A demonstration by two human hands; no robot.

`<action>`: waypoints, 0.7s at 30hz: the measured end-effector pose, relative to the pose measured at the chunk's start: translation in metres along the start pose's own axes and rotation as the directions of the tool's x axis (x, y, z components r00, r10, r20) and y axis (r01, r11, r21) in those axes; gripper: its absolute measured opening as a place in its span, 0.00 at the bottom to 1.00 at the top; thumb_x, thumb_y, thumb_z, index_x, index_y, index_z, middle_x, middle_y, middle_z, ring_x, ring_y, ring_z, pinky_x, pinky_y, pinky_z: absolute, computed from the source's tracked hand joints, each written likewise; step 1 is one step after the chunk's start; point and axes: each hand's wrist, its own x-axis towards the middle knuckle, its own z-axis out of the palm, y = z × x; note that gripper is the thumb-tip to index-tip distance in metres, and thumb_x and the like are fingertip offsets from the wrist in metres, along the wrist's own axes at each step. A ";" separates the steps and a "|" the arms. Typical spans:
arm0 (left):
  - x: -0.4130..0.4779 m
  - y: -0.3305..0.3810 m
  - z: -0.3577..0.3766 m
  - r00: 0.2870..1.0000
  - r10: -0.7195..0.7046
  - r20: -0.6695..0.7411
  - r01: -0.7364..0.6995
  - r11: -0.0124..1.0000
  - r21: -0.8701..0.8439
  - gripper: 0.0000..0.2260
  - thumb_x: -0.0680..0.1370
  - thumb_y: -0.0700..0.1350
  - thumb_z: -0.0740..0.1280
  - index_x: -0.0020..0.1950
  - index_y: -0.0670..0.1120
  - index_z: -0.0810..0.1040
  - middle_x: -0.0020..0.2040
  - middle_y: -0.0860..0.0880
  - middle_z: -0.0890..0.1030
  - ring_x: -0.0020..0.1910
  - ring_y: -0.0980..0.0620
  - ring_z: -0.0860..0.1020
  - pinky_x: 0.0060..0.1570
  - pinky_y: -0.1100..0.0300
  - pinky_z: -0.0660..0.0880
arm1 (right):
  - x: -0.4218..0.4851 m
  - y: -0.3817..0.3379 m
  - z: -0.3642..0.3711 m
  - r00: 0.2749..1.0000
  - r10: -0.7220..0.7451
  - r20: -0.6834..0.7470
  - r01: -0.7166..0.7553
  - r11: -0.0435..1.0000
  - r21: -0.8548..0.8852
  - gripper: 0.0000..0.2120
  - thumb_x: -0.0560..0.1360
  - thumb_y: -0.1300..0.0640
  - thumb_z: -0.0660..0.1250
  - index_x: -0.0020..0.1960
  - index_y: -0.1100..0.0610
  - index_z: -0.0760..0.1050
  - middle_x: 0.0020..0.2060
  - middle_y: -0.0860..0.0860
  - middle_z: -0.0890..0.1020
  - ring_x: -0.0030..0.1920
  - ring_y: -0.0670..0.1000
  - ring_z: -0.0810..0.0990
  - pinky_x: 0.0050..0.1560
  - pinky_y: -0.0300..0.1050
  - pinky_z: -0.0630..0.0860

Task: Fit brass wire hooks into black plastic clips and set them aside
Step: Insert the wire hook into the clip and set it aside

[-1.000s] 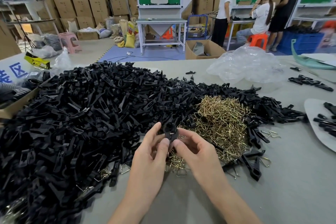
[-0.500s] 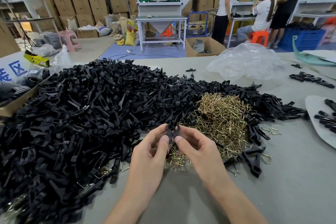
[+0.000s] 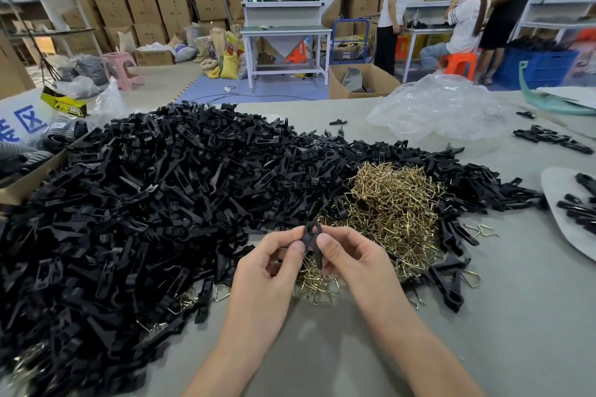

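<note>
Hands, left (image 3: 271,264) and right (image 3: 350,259), pinch one black clip (image 3: 311,240) above bare table (image 3: 322,348), piles just beyond.

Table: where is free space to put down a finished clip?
The grey table is bare right of the right hand, below the brass hooks, and between the forearms. The left half is crowded with black clips.

A white sign (image 3: 22,121) at the left edge bears the blue character "区", and a yellow-and-black package (image 3: 66,104) beside it reads "PRO".
</note>
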 end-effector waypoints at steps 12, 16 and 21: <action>-0.003 -0.008 0.009 0.997 0.001 -0.078 -0.002 1.000 -0.013 0.08 0.81 0.44 0.66 0.57 0.55 0.79 0.48 0.58 0.84 0.49 0.59 0.82 0.48 0.70 0.75 | 0.003 -0.008 -0.011 0.994 0.058 0.090 -0.078 0.968 0.239 0.09 0.75 0.52 0.70 0.53 0.48 0.85 0.53 0.51 0.86 0.49 0.47 0.83 0.53 0.47 0.79; 0.014 -0.006 0.025 0.990 0.128 0.060 -0.141 0.939 0.313 0.08 0.82 0.48 0.64 0.60 0.55 0.78 0.50 0.61 0.82 0.51 0.62 0.79 0.52 0.66 0.74 | 0.005 -0.022 -0.036 0.995 0.090 -0.050 -0.049 0.840 0.541 0.10 0.74 0.55 0.67 0.46 0.51 0.87 0.49 0.52 0.86 0.43 0.47 0.83 0.44 0.44 0.81; 0.079 0.019 0.068 0.959 0.170 0.226 -0.265 0.820 0.508 0.16 0.83 0.50 0.60 0.71 0.51 0.71 0.64 0.52 0.75 0.60 0.53 0.75 0.62 0.51 0.73 | 0.006 -0.023 -0.056 0.968 0.160 -0.192 0.026 0.699 0.715 0.10 0.72 0.54 0.68 0.49 0.57 0.84 0.44 0.52 0.85 0.44 0.49 0.85 0.46 0.45 0.80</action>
